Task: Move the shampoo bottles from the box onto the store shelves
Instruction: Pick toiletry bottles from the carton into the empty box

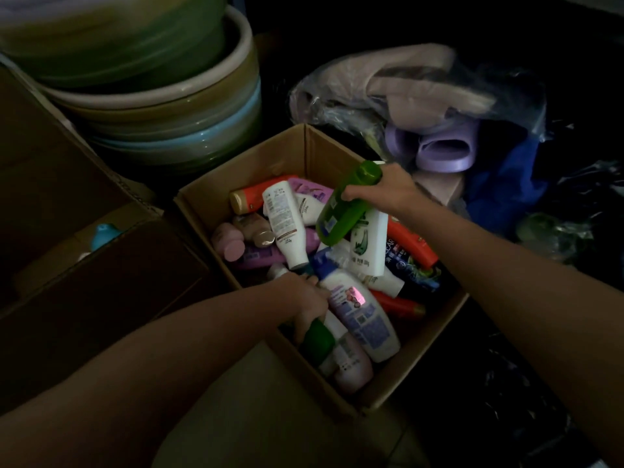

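1. The right hand holds a light green bottle. Its fingers curl round the bottle's middle. The bottle is tilted, with its cap end up near the far corner of the box.
2. The left hand is down inside the box. Its fingers wrap round the top of a dark green bottle near the front wall.
3. Just beside the left hand lies a big white bottle with a blue cap.
4. Under the light green bottle sits a white bottle with a green picture.
5. The cardboard box is open and full of bottles lying in a heap. There are white, pink, purple and orange ones.
6. An orange bottle with a gold cap lies near the far side of the box.
7. Behind the box is a stack of big bowls.
8. To the right of the box is a purple slipper by a plastic bag.
9. On the left is another box, dark and hard to see into.
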